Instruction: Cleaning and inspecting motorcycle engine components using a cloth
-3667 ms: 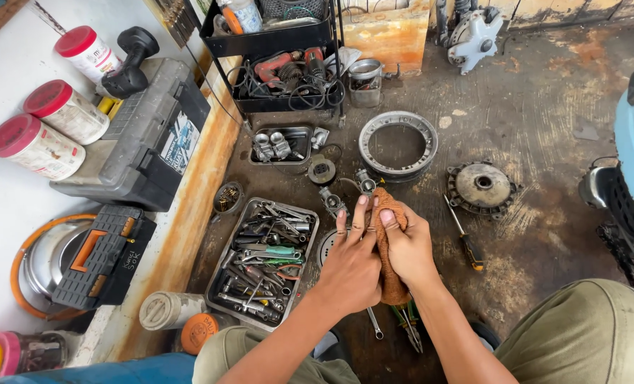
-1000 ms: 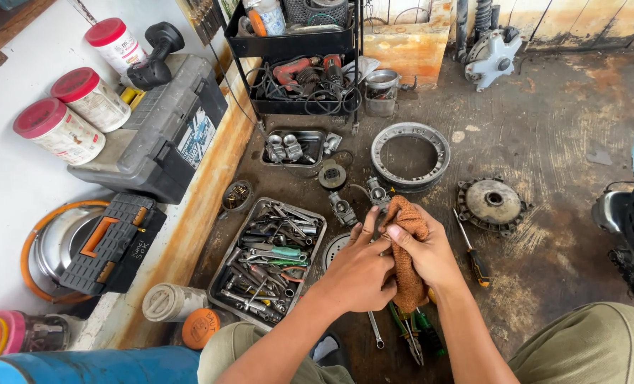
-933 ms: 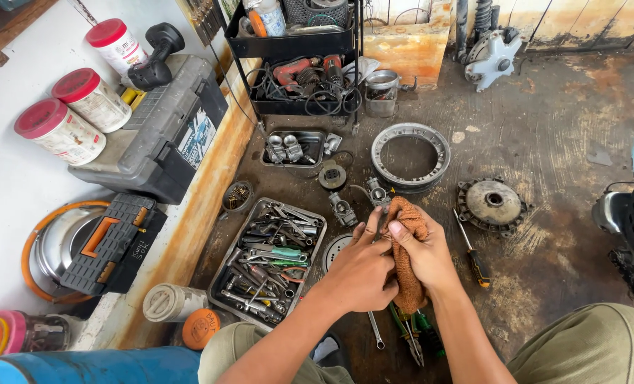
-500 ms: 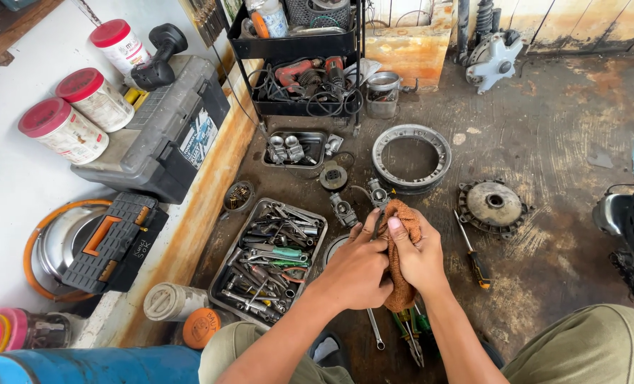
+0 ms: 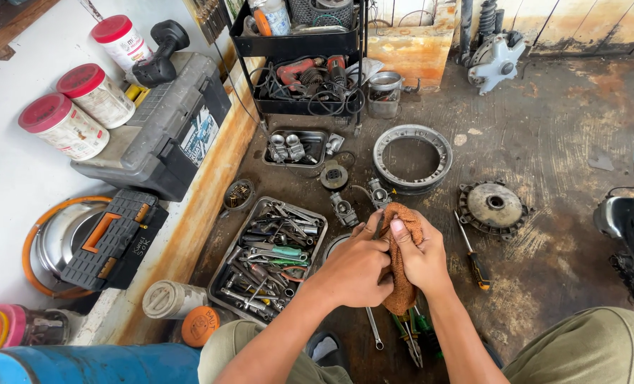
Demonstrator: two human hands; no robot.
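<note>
Both hands are together over the floor, wrapped in a brown-orange rag (image 5: 402, 284). My left hand (image 5: 356, 263) presses against the rag from the left, its fingers closed on the cloth. My right hand (image 5: 420, 256) grips the rag from the right, thumb up on the top fold. Whatever sits inside the cloth is hidden. Just beyond the fingertips lie two small carburettor-like metal parts (image 5: 345, 210) on the dirty floor. Wrenches and green-handled pliers (image 5: 409, 334) lie under my wrists.
A metal tray of wrenches (image 5: 271, 252) lies left of my hands. A grey ring (image 5: 411, 149), a round hub plate (image 5: 493, 206) and a screwdriver (image 5: 472, 252) lie ahead and right. A black rack (image 5: 303, 64), toolboxes (image 5: 164, 128) and red-lidded tubs (image 5: 82, 107) stand at left.
My hands have stayed clasped on the rag, kneading it slightly. The view has shifted a little; nothing on the floor has moved.
</note>
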